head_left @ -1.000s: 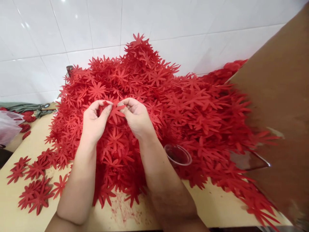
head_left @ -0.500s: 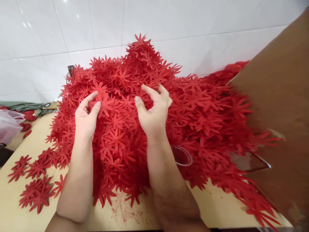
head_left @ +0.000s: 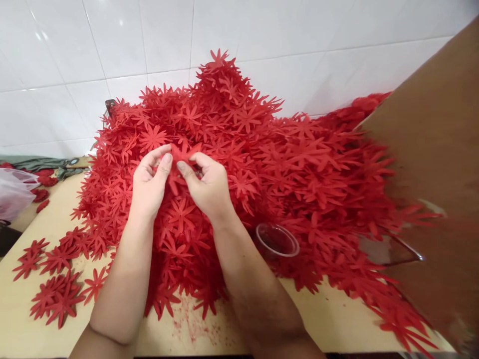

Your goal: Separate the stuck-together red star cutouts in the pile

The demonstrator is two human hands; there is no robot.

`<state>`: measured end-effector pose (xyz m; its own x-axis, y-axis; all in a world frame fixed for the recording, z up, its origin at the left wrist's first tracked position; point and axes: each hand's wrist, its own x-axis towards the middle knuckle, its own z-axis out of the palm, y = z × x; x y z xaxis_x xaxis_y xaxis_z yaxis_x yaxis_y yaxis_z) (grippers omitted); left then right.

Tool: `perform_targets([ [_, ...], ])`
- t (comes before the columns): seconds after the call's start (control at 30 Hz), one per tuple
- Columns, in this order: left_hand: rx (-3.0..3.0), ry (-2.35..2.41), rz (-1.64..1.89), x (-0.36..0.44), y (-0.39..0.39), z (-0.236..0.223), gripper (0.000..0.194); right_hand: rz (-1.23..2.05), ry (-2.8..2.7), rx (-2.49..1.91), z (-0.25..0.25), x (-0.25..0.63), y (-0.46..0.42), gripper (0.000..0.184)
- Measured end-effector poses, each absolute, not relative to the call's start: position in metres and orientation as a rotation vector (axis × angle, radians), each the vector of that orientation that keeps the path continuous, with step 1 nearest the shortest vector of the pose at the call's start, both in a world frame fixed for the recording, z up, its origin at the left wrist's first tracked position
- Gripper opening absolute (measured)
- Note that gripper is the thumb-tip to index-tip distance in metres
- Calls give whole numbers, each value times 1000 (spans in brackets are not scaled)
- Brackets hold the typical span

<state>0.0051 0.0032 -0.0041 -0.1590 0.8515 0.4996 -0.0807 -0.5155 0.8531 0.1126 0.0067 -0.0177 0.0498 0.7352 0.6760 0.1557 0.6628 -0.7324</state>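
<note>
Both hands meet in front of a big heap of red flower-shaped cutouts (head_left: pixel 299 169), each with several narrow petals. Between them is one red flower cutout (head_left: pixel 183 149), its petals spread toward the wall. My left hand (head_left: pixel 149 177) pinches its left side between thumb and fingers. On the opposite side, my right hand (head_left: pixel 209 187) grips it the same way, thumb nearest the camera. The thumbs almost touch, and the fingers cover part of the cutout. A clear round plastic cup (head_left: pixel 277 240) sits among the cutouts to the right of my right forearm.
A brown cardboard sheet (head_left: pixel 437 164) stands tilted at the right. White tiles (head_left: pixel 299 30) back the heap. Loose cutouts (head_left: pixel 62 299) lie on the pale tabletop (head_left: pixel 329 324) at lower left. Farther left are a translucent plastic bag (head_left: pixel 15 194) and green cloth (head_left: pixel 37 162).
My right hand has moved left and closed on the cutout; before, it was open and apart. My left hand has shifted right with the cutout. More of the cup now shows.
</note>
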Motion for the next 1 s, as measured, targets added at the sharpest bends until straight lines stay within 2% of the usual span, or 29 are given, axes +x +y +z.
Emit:
perform_targets([
  [0.13,1461,830,1602,5,2,-4,48,540,-1335,-726,-19,116,11,16],
  [0.23,1421,806,1620,3,4,-4,44,454,-1256,-718,-23,126,22,16],
  [0.3,1411,838,1685,1,5,-5,36,376,-1245,-749,-30,136,33,27],
  [0.4,1395,900,1751,-2,6,-5,27,285,-1329,-859,-39,151,44,58],
  [0.47,1371,940,1774,-2,6,-4,23,188,-1397,-931,-37,156,41,67],
  [0.57,1376,1032,1851,0,7,-4,23,161,-1486,-918,-23,148,20,58],
  [0.77,1379,918,1796,1,11,-7,23,582,-1571,-741,-14,110,-2,33],
  [0.93,1433,809,1599,1,5,-4,27,561,-1394,-686,-20,111,8,12],
  [1.0,1488,759,1512,1,2,-3,36,511,-1328,-706,-19,116,11,6],
])
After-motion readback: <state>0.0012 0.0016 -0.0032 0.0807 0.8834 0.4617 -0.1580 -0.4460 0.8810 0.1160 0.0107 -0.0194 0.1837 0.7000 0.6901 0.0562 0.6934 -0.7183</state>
